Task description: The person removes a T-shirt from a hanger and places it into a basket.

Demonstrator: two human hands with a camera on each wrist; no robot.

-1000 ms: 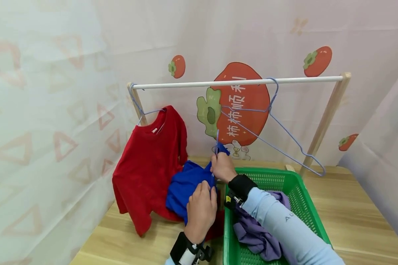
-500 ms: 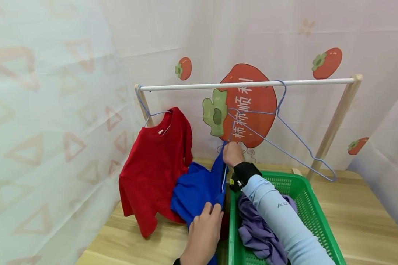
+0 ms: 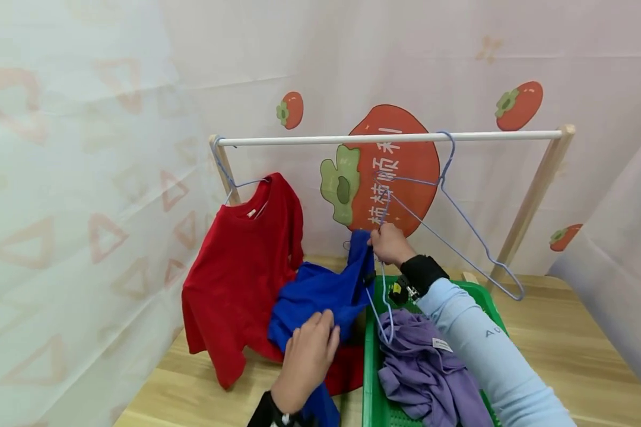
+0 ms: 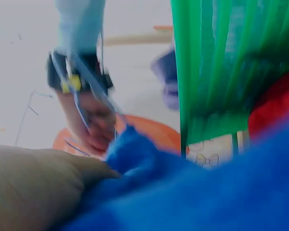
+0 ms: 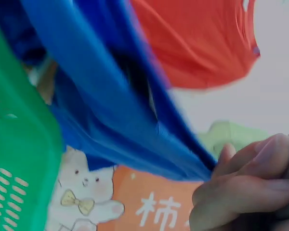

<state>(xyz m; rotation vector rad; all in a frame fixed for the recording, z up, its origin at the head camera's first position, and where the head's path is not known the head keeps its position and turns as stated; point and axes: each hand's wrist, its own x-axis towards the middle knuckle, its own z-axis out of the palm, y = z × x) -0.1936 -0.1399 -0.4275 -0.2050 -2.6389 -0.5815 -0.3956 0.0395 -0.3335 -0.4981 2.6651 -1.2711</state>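
Observation:
A blue shirt [image 3: 320, 296] hangs bunched between my two hands, in front of the red shirt. My right hand [image 3: 391, 244] grips a light blue wire hanger [image 3: 386, 302], held upright on its end; the shirt's raised edge meets its fingers in the right wrist view. Lower and nearer, my left hand [image 3: 307, 359] holds the blue shirt, whose lower part trails below the wrist. Blue cloth fills much of the left wrist view beside that hand [image 4: 33, 187]; its fingertips are mostly hidden there.
A red shirt [image 3: 240, 261] hangs on a hanger at the left end of the rack's white rail [image 3: 320, 140]. Another hanger [image 3: 472, 228] hangs bare towards the right. The green basket [image 3: 370, 379] holds a purple garment [image 3: 427, 367]. Wooden table [image 3: 577, 338] underneath.
My right hand has moved right, and the hanger's lower end has come out over the basket's left side. The blue shirt's edge has been lifted up. My left hand stays low by the shirt.

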